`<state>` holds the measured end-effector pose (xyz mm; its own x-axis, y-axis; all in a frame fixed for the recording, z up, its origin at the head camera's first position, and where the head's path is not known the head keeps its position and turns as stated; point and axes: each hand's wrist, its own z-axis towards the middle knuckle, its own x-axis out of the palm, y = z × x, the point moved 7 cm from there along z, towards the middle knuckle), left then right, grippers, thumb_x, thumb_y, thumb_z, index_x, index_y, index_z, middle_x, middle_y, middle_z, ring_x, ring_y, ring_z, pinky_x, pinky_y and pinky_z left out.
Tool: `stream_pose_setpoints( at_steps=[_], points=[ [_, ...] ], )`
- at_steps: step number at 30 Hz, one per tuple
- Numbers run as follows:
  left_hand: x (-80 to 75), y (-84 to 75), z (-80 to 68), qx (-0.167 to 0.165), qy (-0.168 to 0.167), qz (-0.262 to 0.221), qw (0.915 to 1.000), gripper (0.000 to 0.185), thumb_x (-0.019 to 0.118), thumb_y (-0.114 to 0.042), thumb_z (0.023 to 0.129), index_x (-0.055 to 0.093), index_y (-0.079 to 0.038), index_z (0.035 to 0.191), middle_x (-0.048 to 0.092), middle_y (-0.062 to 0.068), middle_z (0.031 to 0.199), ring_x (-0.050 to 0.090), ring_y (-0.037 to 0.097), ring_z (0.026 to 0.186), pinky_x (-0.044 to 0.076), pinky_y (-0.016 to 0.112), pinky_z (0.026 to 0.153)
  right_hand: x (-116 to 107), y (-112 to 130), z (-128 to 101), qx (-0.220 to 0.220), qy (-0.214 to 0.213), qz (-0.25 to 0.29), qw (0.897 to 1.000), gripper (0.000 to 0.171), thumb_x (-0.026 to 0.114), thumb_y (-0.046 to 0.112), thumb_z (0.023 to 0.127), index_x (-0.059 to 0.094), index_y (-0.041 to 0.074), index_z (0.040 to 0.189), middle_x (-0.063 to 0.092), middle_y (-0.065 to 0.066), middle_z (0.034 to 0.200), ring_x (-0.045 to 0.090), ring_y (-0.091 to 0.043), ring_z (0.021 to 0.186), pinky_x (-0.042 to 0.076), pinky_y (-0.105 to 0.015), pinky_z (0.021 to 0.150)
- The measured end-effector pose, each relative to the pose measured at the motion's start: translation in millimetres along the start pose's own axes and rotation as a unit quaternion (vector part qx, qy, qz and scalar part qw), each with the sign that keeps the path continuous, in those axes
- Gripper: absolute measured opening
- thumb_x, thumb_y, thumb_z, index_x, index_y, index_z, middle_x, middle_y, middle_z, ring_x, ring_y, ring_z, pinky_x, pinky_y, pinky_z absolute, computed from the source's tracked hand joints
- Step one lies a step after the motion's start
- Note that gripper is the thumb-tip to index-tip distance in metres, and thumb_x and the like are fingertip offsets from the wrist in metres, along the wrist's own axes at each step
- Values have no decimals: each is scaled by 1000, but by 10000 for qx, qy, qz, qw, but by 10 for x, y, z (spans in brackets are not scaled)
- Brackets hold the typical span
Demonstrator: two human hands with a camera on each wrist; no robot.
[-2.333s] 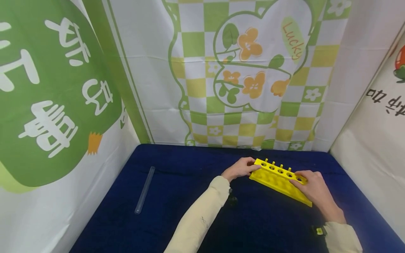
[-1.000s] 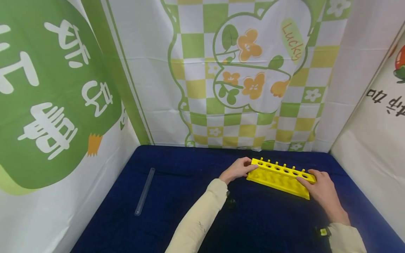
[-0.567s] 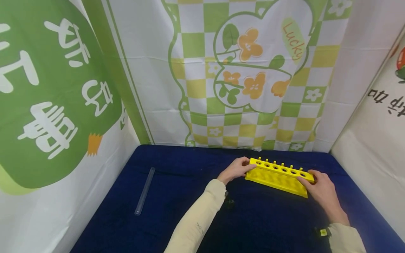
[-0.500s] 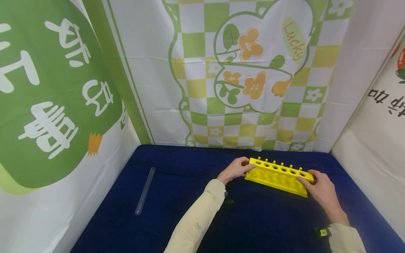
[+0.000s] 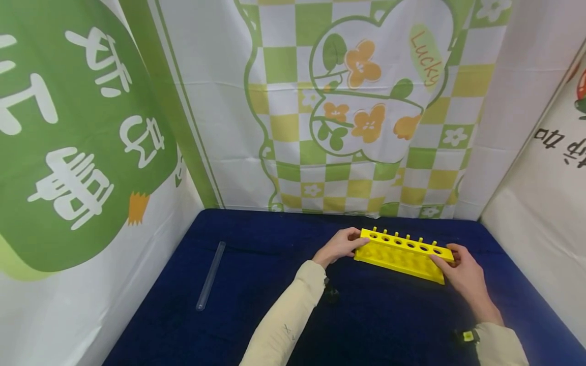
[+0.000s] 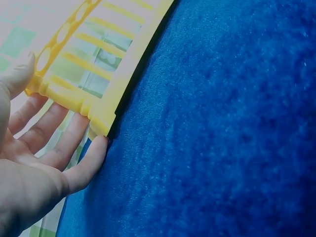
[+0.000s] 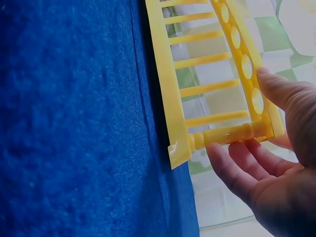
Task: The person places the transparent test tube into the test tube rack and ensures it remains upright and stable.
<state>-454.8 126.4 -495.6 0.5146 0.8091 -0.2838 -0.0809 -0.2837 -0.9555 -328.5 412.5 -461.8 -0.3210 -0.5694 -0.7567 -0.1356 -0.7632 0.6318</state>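
A yellow test tube rack (image 5: 399, 265) stands upright on the blue cloth, a row of holes along its top and short pegs behind them. My left hand (image 5: 339, 246) holds its left end, thumb at the top plate. In the left wrist view, the fingers of the left hand (image 6: 39, 148) spread along the rack's end post. My right hand (image 5: 468, 274) grips the opposite end. The right wrist view has the right hand's thumb by the top plate and its fingers beneath the end post (image 7: 222, 134). A clear test tube (image 5: 210, 277) lies on the cloth at left.
Dark blue cloth (image 5: 256, 284) covers the table. A patterned curtain (image 5: 284, 127) hangs behind its far edge. Printed fabric walls stand at the left (image 5: 82, 152) and right (image 5: 540, 218).
Over the first second or so, the rack turned slightly and its right end came up and back, with the right hand shifting right to its end. Since then, rack and hands have barely moved.
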Motion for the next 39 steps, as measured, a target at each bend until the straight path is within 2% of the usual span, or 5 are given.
stream_pose_setpoints(
  at_steps=[7, 13, 20, 29, 39],
  points=[
    [-9, 12, -26, -68, -24, 20, 10000, 42, 66, -50, 90, 61, -22, 121, 63, -3, 111, 64, 15, 92, 58, 37, 82, 20, -39, 9, 298, 54, 187, 9994, 88, 61, 62, 88, 35, -3, 143, 49, -31, 127, 57, -41, 103, 57, -45, 77],
    [-14, 28, -38, -100, -31, -51, 9999, 42, 66, -49, 90, 62, -22, 121, 64, -3, 113, 64, 16, 92, 58, 38, 83, 30, -32, 0, 358, 76, 242, 9990, 87, 62, 62, 88, 36, -2, 141, 49, -30, 127, 57, -40, 102, 56, -37, 73],
    [-25, 29, -66, -96, -86, -89, 9999, 41, 67, -49, 90, 62, -22, 121, 64, -2, 114, 64, 16, 92, 58, 38, 82, 39, -5, -8, 318, 28, 247, 9992, 86, 61, 62, 88, 37, -2, 141, 50, -30, 127, 57, -40, 103, 56, -39, 75],
    [-33, 37, -125, -120, -206, -106, 9997, 39, 68, -49, 89, 64, -23, 119, 65, -4, 111, 65, 15, 92, 58, 37, 82, 50, 13, -5, 301, -4, 244, 9993, 84, 61, 60, 89, 38, -2, 141, 51, -30, 126, 58, -39, 102, 56, -36, 71],
    [-39, 46, -195, -149, -300, -112, 9994, 42, 67, -50, 89, 63, -22, 121, 64, -3, 115, 63, 15, 93, 57, 38, 84, 88, 20, -10, 276, -16, 229, 9994, 84, 61, 60, 89, 38, -2, 141, 51, -30, 127, 58, -40, 103, 57, -39, 74]
  ],
)
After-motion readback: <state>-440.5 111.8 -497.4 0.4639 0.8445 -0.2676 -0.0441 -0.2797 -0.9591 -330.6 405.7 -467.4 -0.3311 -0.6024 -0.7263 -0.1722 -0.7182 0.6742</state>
